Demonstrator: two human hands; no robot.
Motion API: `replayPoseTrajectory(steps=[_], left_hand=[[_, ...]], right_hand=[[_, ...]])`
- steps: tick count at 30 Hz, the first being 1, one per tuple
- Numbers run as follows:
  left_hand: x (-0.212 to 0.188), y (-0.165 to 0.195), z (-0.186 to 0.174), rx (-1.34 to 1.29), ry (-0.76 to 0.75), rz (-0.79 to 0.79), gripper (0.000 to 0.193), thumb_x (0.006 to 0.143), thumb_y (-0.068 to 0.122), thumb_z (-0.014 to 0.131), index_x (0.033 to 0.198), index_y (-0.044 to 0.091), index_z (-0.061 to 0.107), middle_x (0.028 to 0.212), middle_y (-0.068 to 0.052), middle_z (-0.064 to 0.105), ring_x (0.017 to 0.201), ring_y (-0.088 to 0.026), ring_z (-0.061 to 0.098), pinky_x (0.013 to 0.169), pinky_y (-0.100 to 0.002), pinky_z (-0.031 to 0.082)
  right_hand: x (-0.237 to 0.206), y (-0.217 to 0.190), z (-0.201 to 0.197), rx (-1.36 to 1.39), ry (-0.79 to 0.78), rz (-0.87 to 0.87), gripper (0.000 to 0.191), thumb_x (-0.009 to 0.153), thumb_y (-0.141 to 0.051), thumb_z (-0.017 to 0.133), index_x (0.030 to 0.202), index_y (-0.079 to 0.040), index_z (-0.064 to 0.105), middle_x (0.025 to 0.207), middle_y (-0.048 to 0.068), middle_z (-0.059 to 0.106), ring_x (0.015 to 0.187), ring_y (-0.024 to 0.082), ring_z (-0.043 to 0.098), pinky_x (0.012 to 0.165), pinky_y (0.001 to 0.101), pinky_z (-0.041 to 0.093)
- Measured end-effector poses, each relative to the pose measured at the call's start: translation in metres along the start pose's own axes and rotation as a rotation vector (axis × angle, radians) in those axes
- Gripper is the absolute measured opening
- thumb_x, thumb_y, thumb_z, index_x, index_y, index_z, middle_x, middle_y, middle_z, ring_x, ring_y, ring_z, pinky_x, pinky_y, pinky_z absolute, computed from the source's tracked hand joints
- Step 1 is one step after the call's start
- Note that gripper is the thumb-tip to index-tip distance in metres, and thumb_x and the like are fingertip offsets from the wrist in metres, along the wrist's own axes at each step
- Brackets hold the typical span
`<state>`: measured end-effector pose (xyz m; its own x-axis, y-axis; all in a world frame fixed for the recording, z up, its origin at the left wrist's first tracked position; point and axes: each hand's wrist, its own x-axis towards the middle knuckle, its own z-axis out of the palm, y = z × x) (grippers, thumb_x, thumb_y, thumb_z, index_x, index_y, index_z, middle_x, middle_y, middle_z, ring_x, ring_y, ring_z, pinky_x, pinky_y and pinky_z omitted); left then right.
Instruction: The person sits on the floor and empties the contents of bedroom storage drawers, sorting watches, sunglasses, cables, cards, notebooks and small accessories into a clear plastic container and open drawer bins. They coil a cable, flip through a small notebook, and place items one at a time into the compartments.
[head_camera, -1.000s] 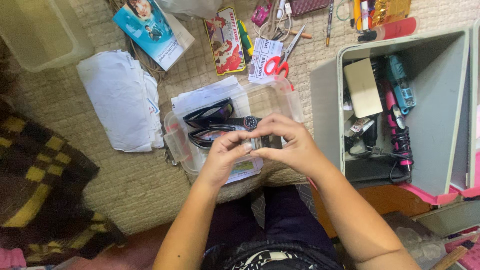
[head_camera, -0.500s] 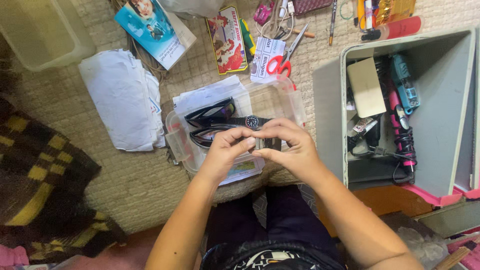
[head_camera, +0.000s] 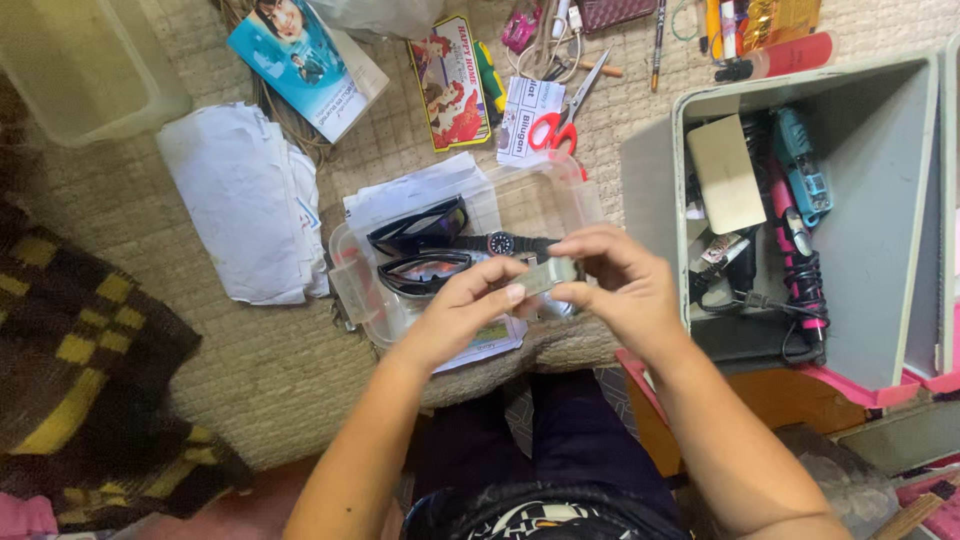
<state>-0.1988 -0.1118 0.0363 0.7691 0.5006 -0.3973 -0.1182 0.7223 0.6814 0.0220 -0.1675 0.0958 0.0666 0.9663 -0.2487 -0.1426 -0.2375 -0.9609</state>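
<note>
Both hands, left hand (head_camera: 455, 315) and right hand (head_camera: 620, 290), pinch a small grey case (head_camera: 548, 276) above the clear container (head_camera: 352, 290); sunglasses (head_camera: 415, 228) and wristwatch (head_camera: 500, 243) already inside; case not yet in.

Small grey flat block (head_camera: 548, 275), level

Beige woven mat (head_camera: 300, 370); dark checked blanket (head_camera: 90, 400), perhaps wool
</note>
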Motion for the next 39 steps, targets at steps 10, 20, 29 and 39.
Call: replayPoseTrajectory(steps=[10,20,29,39], left_hand=[[0.004,-0.009,-0.005,0.074,0.056,-0.069,0.017,0.099,0.021,0.065,0.103,0.006,0.069,0.086,0.005,0.062,0.08,-0.005,0.055,0.073,-0.023,0.046],[0.002,-0.008,-0.002,-0.008,0.083,-0.015,0.016,0.101,0.021,0.065,0.104,0.006,0.07,0.085,0.006,0.061,0.08,-0.004,0.051,0.074,-0.023,0.043],[0.019,-0.016,-0.01,-0.027,0.112,0.032,0.013,0.101,0.02,0.065,0.101,0.007,0.069,0.09,0.006,0.064,0.083,-0.004,0.055,0.076,-0.022,0.045],[0.018,0.019,0.0,0.727,0.31,0.324,0.026,0.102,0.024,0.065,0.122,0.007,0.065,0.111,-0.005,0.067,0.109,-0.02,0.06,0.095,-0.033,0.048]], right_hand=[[-0.01,0.008,-0.004,-0.055,-0.046,0.019,0.035,0.08,0.0,0.084,0.113,-0.002,0.072,0.119,0.004,0.067,0.115,0.013,0.064,0.099,0.0265,0.053],[-0.002,0.021,-0.002,0.055,-0.043,0.102,0.038,0.078,0.003,0.084,0.114,-0.001,0.073,0.118,0.007,0.067,0.113,0.015,0.063,0.097,0.0297,0.051],[0.014,0.024,0.012,-0.042,-0.017,0.071,0.036,0.079,-0.003,0.085,0.113,-0.004,0.074,0.12,0.004,0.062,0.111,0.014,0.064,0.093,0.029,0.053],[0.035,0.02,0.017,-0.351,0.104,-0.128,0.025,0.094,-0.006,0.074,0.119,-0.007,0.072,0.126,0.004,0.055,0.122,0.015,0.054,0.106,0.0275,0.042]])
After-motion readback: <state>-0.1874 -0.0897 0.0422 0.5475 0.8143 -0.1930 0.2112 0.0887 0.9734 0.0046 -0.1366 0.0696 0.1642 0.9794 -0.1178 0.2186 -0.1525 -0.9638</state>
